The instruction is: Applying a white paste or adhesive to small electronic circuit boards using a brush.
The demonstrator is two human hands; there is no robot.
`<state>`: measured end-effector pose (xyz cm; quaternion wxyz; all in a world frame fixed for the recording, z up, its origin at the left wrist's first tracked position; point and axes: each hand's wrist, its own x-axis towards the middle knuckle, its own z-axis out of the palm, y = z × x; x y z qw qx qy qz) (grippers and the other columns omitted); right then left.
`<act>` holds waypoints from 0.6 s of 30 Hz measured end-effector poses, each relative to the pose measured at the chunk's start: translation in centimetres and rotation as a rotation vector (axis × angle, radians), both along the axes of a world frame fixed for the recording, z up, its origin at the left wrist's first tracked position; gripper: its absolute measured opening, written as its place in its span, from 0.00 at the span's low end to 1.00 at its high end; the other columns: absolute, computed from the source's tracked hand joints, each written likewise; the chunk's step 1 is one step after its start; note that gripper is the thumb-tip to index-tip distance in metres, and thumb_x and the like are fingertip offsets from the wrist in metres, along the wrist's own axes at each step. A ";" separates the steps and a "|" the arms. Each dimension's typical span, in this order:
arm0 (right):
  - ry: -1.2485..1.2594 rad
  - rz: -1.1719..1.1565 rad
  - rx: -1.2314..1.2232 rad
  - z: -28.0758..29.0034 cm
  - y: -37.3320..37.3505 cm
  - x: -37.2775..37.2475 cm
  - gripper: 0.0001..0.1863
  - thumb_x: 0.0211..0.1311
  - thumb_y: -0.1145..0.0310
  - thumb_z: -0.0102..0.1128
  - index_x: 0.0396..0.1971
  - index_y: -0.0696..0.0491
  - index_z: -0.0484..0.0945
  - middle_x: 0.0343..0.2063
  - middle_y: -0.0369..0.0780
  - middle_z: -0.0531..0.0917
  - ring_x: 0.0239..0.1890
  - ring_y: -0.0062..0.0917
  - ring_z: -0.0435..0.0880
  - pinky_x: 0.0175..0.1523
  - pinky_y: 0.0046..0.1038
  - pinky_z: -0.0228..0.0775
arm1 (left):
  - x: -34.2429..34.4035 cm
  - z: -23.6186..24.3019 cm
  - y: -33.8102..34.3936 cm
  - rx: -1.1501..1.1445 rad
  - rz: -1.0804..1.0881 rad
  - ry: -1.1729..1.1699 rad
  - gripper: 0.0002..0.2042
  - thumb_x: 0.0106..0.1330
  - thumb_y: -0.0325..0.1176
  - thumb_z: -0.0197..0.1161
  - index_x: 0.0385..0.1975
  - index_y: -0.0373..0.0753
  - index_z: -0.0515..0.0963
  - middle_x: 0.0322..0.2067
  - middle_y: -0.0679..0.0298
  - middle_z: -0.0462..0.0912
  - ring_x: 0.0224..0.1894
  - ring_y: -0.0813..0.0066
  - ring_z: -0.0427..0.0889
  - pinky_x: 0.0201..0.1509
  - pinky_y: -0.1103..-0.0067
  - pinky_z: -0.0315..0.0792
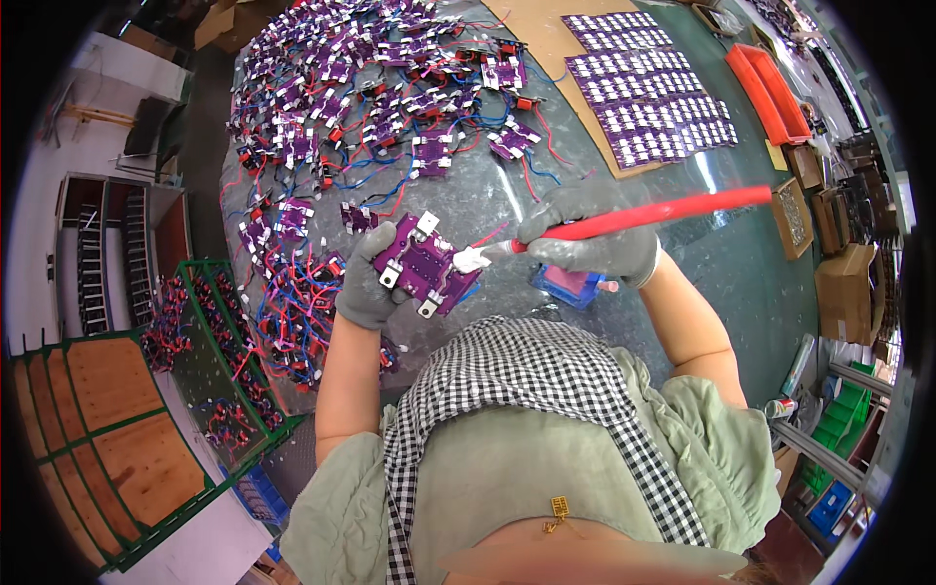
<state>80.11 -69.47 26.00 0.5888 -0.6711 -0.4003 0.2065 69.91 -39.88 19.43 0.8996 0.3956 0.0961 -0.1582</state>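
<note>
My left hand (pixel 363 291), in a grey glove, grips a purple circuit board (pixel 417 265) by its left edge and holds it tilted above the table. Silvery metal terminals stand at the board's corners. In my gloved right hand (pixel 609 246) is a brush with a long red handle (pixel 663 209), its far end smeared by motion. The brush's white bristles (pixel 471 259) touch or hover just over the board's right side; I cannot tell which. Below my right hand sits a small blue tray (pixel 568 285) with something pinkish in it.
Wired purple boards (pixel 322 97) heap over the table's left and far side. Flat board panels (pixel 653 97) lie on cardboard (pixel 556 58) at the far right. A red bin (pixel 770 93) and cardboard boxes (pixel 846 292) line the right. A green rack (pixel 210 292) stands at left.
</note>
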 end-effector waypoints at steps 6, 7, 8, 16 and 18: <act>-0.082 -0.143 -0.042 -1.8 -2.3 0.8 0.08 0.53 0.73 0.68 0.34 0.55 0.84 0.32 0.40 0.85 0.34 0.24 0.84 0.40 0.25 0.74 | 0.4 0.3 -0.8 -0.013 -0.025 -0.015 0.22 0.68 0.47 0.53 0.48 0.32 0.75 0.34 0.60 0.84 0.24 0.80 0.83 0.18 0.88 0.72; -0.123 -0.276 -0.048 -2.5 -3.2 0.9 0.08 0.53 0.73 0.68 0.35 0.56 0.84 0.33 0.40 0.85 0.34 0.24 0.84 0.40 0.25 0.75 | 0.4 0.8 -1.5 0.084 0.003 -0.094 0.24 0.67 0.48 0.55 0.50 0.32 0.73 0.37 0.61 0.84 0.29 0.80 0.84 0.25 0.86 0.75; -0.163 -0.411 -0.055 -3.0 -4.2 1.1 0.08 0.54 0.73 0.68 0.35 0.56 0.84 0.33 0.40 0.85 0.35 0.23 0.84 0.41 0.25 0.75 | 0.4 1.0 -1.9 0.180 0.029 -0.174 0.25 0.66 0.50 0.57 0.52 0.33 0.72 0.39 0.61 0.83 0.35 0.79 0.84 0.32 0.85 0.77; 0.359 -0.611 -0.436 -10.9 -11.4 0.2 0.15 0.59 0.59 0.65 0.38 0.54 0.82 0.27 0.33 0.82 0.27 0.12 0.77 0.28 0.16 0.65 | 0.6 -1.5 -1.9 0.327 -0.117 -0.073 0.23 0.53 0.32 0.66 0.48 0.33 0.71 0.31 0.66 0.78 0.27 0.80 0.76 0.31 0.84 0.72; 0.422 -0.616 -0.344 -13.8 -10.9 -0.1 0.14 0.59 0.57 0.66 0.35 0.54 0.82 0.23 0.31 0.81 0.24 0.12 0.76 0.25 0.16 0.64 | 1.0 -2.1 -2.4 0.320 -0.055 -0.057 0.21 0.53 0.29 0.65 0.48 0.32 0.71 0.32 0.63 0.78 0.27 0.77 0.74 0.34 0.79 0.70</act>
